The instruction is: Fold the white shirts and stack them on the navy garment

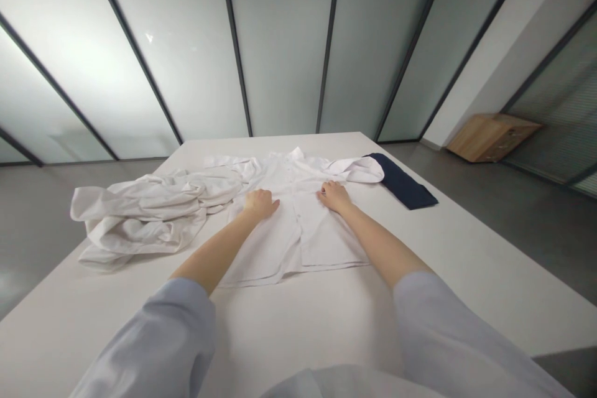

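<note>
A white shirt (pixel 298 230) lies spread flat on the white table (pixel 466 261), collar at the far end. My left hand (pixel 260 203) rests on its left chest area, fingers curled and pressed down on the cloth. My right hand (pixel 334 195) rests on the right chest area, its fingers bent and touching the fabric. Both hands lie on the shirt near its button line, a short gap between them. Both forearms are bare, with light blue sleeves pushed up.
A crumpled pile of white garments (pixel 149 214) lies at the left, reaching the table's left edge. A dark navy cloth (pixel 405 186) lies at the far right beside the shirt's sleeve. Frosted glass walls stand behind; a wooden cabinet (pixel 489 135) sits on the floor at right.
</note>
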The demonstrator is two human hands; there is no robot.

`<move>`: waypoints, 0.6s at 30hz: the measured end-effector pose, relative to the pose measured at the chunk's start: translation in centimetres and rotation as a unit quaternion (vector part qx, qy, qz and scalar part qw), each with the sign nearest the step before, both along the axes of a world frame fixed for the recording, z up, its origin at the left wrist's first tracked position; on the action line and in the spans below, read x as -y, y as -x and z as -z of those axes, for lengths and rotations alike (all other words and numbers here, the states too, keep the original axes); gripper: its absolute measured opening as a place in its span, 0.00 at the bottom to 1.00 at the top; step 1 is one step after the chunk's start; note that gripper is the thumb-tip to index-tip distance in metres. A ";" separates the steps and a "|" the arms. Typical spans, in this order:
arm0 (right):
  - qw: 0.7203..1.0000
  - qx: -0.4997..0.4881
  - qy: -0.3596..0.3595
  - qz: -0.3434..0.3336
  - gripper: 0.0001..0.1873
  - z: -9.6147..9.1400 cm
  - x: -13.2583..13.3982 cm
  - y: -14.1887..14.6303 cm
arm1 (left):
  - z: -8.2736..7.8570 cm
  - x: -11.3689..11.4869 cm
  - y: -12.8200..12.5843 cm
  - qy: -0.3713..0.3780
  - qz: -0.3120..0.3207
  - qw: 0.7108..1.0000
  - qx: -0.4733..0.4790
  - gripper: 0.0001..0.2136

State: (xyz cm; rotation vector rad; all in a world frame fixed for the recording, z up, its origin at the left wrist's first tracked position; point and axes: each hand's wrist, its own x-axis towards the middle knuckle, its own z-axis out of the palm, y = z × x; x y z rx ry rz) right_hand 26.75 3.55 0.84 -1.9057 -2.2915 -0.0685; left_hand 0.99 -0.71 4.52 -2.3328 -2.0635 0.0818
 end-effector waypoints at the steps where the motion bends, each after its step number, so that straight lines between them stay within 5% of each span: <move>1: 1.000 0.004 0.010 0.000 0.18 -0.2 0.1 0.1 | 0.1 0.5 -0.2 0.020 0.004 1.000 0.001 0.26; 5: 0.999 0.008 0.051 -0.002 0.19 -1.0 1.6 1.6 | 1.7 1.7 -1.0 0.046 0.007 0.999 0.024 0.33; 10: 0.994 -0.033 0.100 -0.026 0.22 -0.4 5.0 4.6 | 3.8 -0.9 -0.6 0.016 -0.023 0.999 0.046 0.35; 14: 0.993 -0.028 0.109 -0.031 0.29 0.8 5.3 5.2 | 3.6 -3.0 0.3 -0.029 -0.012 0.996 0.080 0.31; 18: 0.994 -0.034 0.085 -0.053 0.30 0.9 3.2 4.2 | 2.6 -2.0 0.0 -0.090 0.035 0.987 0.125 0.19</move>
